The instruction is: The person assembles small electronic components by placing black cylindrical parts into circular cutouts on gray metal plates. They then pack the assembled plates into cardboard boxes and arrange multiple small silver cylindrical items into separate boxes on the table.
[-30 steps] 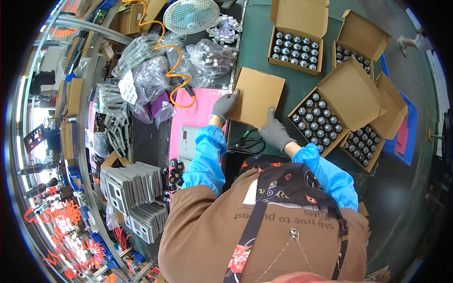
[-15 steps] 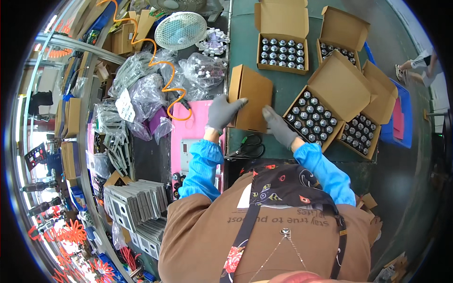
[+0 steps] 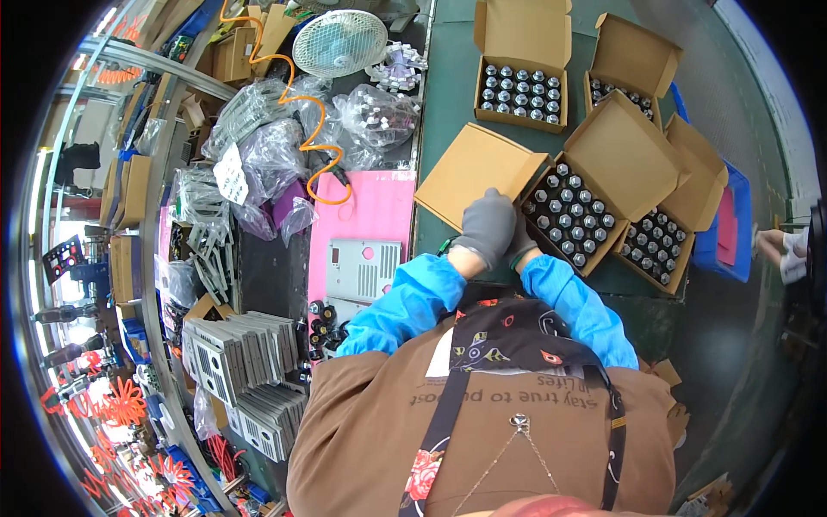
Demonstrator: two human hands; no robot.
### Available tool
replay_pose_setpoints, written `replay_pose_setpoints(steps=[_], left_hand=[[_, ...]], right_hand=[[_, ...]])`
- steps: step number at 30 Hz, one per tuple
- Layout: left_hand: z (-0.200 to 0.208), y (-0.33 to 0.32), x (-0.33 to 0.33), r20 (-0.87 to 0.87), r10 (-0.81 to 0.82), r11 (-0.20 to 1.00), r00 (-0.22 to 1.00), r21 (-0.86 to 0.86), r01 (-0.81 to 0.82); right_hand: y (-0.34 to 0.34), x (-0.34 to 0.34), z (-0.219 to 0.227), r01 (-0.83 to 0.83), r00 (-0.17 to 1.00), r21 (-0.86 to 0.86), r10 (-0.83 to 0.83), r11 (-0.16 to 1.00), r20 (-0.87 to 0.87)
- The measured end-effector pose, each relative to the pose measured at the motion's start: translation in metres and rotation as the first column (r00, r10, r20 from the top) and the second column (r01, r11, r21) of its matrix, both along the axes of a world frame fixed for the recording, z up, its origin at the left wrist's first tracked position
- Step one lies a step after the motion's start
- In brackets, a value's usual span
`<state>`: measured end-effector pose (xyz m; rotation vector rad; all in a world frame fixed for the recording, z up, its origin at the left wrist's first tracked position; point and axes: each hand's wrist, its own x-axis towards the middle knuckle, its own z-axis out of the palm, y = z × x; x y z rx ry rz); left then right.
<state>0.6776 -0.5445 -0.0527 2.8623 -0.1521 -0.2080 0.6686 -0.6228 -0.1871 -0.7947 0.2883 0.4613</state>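
A closed brown cardboard box (image 3: 478, 168) lies flat and turned at an angle on the green worktop in front of me. My left hand (image 3: 488, 226), in a grey glove, has its fingers bunched together on the box's near right edge. Close beside it, my right hand (image 3: 522, 239) is also gloved and mostly covered by the left, so its fingers do not show. Right of the hands stands an open box holding rows of silver-capped black parts (image 3: 567, 211). A bit of the green-handled scissors (image 3: 445, 246) peeks out left of my left wrist.
More open boxes of capped parts (image 3: 520, 93) stand at the back and right, with a blue bin (image 3: 728, 224) beyond. Leftward lie a pink mat (image 3: 362, 207) with grey metal plates (image 3: 366, 267), bagged parts, a fan (image 3: 339, 43) and an orange coiled hose (image 3: 323, 146). Stacked grey panels (image 3: 245, 358) sit near left.
The cardboard box has gone from tilted up between both hands to lying flat and turned. My left hand has moved right and nearer, over the right one, covering most of the scissors.
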Motion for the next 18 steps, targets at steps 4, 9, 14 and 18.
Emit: replay_pose_setpoints(steps=[4, 9, 14, 18], left_hand=[[0.021, 0.05, 0.024, 0.035, -0.133, 0.924, 0.991, -0.358, 0.137], [0.096, 0.149, 0.074, -0.113, 0.072, 0.817, 0.991, -0.563, -0.124], [0.107, 0.197, 0.12, 0.497, -0.133, 0.991, 0.858, 0.072, 0.112], [0.085, 0.209, 0.145, 0.149, -0.427, 0.798, 0.892, 0.527, 0.294]], right_hand=[[-0.003, -0.008, -0.042, -0.089, 0.996, -0.526, 0.083, 0.846, -0.035], [-0.036, -0.011, 0.047, -0.406, 0.914, -0.586, 0.313, 0.701, -0.259], [-0.051, -0.015, 0.077, 0.044, 0.89, -0.934, 0.41, 0.355, 0.198], [-0.052, 0.026, 0.079, 0.572, 0.574, -0.82, 0.706, 0.016, 0.414]])
